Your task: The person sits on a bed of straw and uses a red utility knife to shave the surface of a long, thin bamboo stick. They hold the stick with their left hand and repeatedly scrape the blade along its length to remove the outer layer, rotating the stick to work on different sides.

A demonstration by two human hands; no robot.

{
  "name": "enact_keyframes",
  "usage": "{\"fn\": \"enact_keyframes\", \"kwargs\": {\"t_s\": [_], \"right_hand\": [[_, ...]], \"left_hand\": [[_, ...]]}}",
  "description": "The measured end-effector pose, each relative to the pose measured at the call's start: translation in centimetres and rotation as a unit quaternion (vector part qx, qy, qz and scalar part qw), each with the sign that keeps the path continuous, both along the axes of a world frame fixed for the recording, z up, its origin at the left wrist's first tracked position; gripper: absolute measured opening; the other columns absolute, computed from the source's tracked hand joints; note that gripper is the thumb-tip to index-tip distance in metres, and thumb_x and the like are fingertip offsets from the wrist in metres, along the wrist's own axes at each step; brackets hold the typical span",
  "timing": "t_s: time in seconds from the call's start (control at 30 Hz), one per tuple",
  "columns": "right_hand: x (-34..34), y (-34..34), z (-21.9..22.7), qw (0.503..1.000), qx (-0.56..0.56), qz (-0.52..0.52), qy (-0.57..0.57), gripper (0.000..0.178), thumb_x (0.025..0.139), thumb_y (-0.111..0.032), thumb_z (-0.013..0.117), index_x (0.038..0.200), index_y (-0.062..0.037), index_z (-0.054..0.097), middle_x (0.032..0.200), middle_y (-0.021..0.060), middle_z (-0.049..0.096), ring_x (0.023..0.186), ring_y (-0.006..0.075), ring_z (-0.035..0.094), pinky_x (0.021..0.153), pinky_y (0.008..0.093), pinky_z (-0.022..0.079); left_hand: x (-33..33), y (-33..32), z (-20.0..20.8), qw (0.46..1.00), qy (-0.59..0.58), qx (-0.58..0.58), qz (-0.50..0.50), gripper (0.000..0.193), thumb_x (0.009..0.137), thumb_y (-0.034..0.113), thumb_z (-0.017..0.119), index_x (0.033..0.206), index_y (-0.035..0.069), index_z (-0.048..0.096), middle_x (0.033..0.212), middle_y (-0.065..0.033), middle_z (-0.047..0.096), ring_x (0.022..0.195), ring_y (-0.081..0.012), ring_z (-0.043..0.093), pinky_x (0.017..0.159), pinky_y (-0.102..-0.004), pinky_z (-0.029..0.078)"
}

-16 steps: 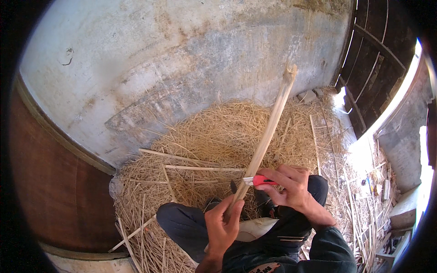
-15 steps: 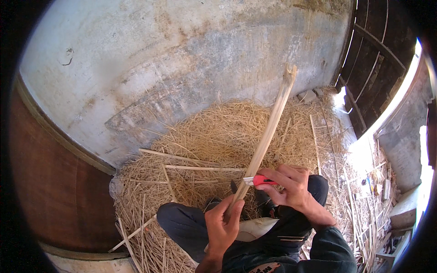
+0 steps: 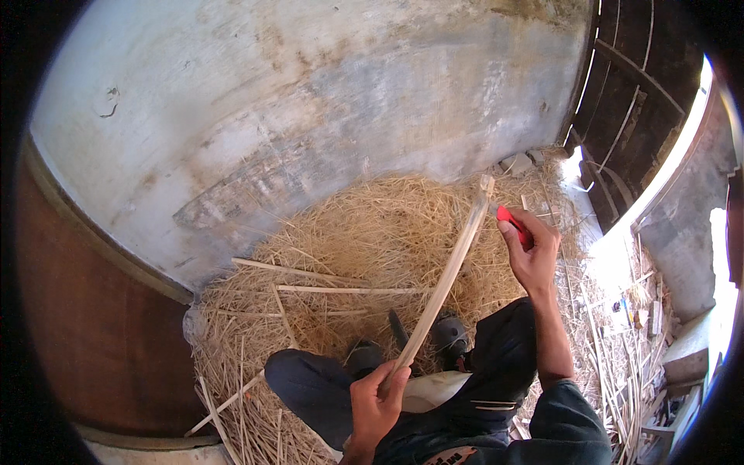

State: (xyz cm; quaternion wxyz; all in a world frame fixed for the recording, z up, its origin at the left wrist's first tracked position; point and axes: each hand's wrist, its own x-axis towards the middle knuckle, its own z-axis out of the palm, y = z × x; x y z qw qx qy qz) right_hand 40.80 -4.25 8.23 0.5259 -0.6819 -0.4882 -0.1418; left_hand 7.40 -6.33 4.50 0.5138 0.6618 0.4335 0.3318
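Above loose straw (image 3: 372,213), we hold a pale strip (image 3: 440,294) that, in our judgement, is partway worked: its long face looks bare and fairly even, while the thickened far end looks rough, and how much is left there we cannot tell. Our left hand (image 3: 377,404) clamps the near end between thumb and fingers, the length slanting up and rightward from it. Our right hand (image 3: 535,252) is closed around a red cutter (image 3: 522,226); the strip's far end lies just beyond it, to its upper left, the blade close beside, contact unclear.
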Motion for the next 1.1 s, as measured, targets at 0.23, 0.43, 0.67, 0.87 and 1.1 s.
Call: {"fn": "enact_keyframes", "kwargs": {"t_s": [0.23, 0.43, 0.67, 0.87, 1.1], "right_hand": [[-1.0, -0.9, -1.3, 0.991, -0.011, 0.041, 0.129, 0.03, 0.102, -0.025, 0.071, 0.118, 0.0004, 0.071, 0.083, 0.0069, 0.069, 0.074, 0.0123, 0.061, 0.068, 0.0295, 0.048], [-1.1, -1.6, -2.3, 0.971, -0.01, 0.145, 0.189, 0.035, 0.108, -0.033, 0.061, 0.117, 0.0001, 0.068, 0.083, 0.0028, 0.062, 0.072, 0.0112, 0.055, 0.065, 0.0264, 0.043], [-1.8, -2.4, -3.7, 0.779, 0.004, 0.403, 0.48, 0.045, 0.109, -0.045, 0.058, 0.115, -0.0019, 0.065, 0.086, 0.0019, 0.058, 0.066, 0.0073, 0.051, 0.055, 0.0219, 0.036], [-4.3, -2.7, -4.3, 0.936, -0.053, 0.328, 0.117, 0.031, 0.098, -0.031, 0.075, 0.111, -0.0033, 0.07, 0.099, 0.0099, 0.067, 0.083, 0.0216, 0.065, 0.071, 0.0347, 0.052], [-8.5, -3.3, -3.0, 0.962, -0.04, 0.252, -0.091, 0.038, 0.079, -0.023, 0.09, 0.114, -0.012, 0.078, 0.079, 0.0012, 0.066, 0.061, 0.0196, 0.066, 0.053, 0.0332, 0.054]], "left_hand": [[-0.5, 1.3, 0.8, 0.999, 0.018, 0.032, -0.035, 0.022, 0.101, 0.019, 0.075, 0.107, -0.003, 0.076, 0.072, -0.0044, 0.067, 0.064, -0.0037, 0.054, 0.055, -0.0248, 0.043], [-0.2, 2.0, -0.5, 0.997, -0.044, -0.026, -0.06, 0.025, 0.104, 0.025, 0.071, 0.106, 0.001, 0.077, 0.069, 0.0021, 0.063, 0.059, -0.0023, 0.049, 0.051, -0.026, 0.036], [0.2, 2.7, -0.8, 0.996, -0.014, -0.04, -0.082, 0.025, 0.107, 0.024, 0.068, 0.107, 0.0, 0.076, 0.067, 0.005, 0.058, 0.057, -0.0019, 0.046, 0.051, -0.025, 0.035], [1.1, 2.9, 0.6, 0.998, -0.042, -0.02, -0.03, 0.024, 0.106, 0.022, 0.069, 0.108, -0.001, 0.076, 0.068, 0.005, 0.058, 0.059, -0.0016, 0.046, 0.051, -0.0237, 0.034], [2.5, 3.0, 2.0, 0.998, -0.059, 0.014, 0.001, 0.02, 0.102, 0.017, 0.074, 0.109, -0.002, 0.076, 0.071, 0.0029, 0.062, 0.063, -0.0018, 0.05, 0.055, -0.0224, 0.038]]}}
